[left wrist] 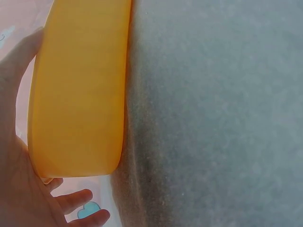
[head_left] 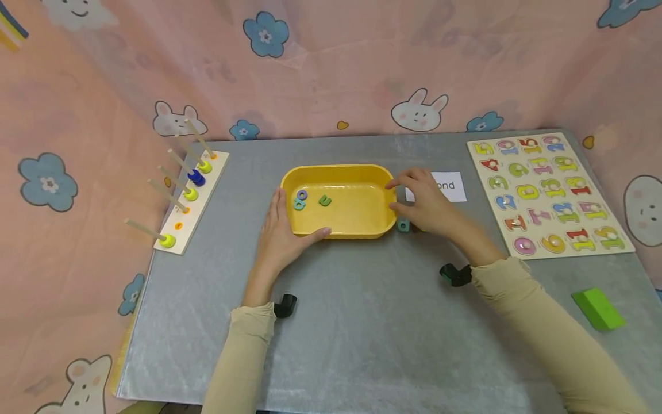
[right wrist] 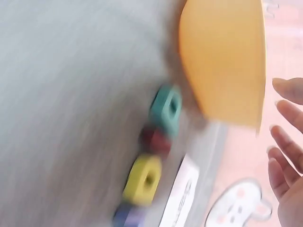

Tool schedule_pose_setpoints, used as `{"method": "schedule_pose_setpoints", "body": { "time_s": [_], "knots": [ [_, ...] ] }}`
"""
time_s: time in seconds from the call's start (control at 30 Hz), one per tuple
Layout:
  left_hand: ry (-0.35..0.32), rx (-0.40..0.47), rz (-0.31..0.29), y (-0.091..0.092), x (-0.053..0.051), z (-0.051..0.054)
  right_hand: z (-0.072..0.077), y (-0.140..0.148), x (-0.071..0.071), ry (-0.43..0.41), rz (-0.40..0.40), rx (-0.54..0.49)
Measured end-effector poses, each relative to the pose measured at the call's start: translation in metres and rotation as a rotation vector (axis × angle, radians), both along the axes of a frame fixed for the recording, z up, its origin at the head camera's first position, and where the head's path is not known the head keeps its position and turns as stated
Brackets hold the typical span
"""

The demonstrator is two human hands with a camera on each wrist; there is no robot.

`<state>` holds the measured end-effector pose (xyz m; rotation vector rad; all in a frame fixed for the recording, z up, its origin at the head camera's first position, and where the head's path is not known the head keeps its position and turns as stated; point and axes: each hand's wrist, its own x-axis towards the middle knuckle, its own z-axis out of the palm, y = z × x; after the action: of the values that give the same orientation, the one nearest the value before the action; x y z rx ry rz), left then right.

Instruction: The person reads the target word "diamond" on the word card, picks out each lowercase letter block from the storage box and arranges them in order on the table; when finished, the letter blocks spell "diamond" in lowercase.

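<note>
A yellow tray [head_left: 357, 231] stands mid-table with a purple piece [head_left: 302, 195], a teal piece [head_left: 299, 204] and a green piece [head_left: 324, 200] inside. My left hand [head_left: 279, 234] rests against its near left corner, thumb along the front rim and fingers extended up the left side. Over the right end of the tray hovers my right hand [head_left: 426, 201], its fingers spread and loosely bent with nothing visible between them. Beneath that hand lies a row of small pieces with holes: teal [right wrist: 165, 111], dark red [right wrist: 155, 140], yellow [right wrist: 143, 179] and purple-blue [right wrist: 129, 215].
A white card [head_left: 452, 187] with partly covered print lies behind the right hand. To the right are a wooden number puzzle board [head_left: 509, 207] and a green block [head_left: 598, 309]. At left stands a peg board [head_left: 204, 198] with yellow and blue rings. Patterned pink cloth [head_left: 336, 75] hangs behind.
</note>
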<state>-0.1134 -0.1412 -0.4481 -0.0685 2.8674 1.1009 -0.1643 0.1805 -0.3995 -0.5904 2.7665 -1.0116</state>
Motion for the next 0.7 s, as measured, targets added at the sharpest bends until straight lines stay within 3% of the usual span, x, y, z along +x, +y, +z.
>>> {"method": "schedule_pose_setpoints", "body": {
  "time_s": [0.23, 0.7],
  "knots": [
    [-0.007, 0.0, -0.005, 0.0, -0.001, 0.001, -0.008, -0.048, -0.014, -0.02, 0.077, 0.009],
    [-0.015, -0.004, -0.004, 0.0, -0.002, -0.001, -0.02, -0.124, -0.025, -0.122, 0.208, 0.181]
  ]
}}
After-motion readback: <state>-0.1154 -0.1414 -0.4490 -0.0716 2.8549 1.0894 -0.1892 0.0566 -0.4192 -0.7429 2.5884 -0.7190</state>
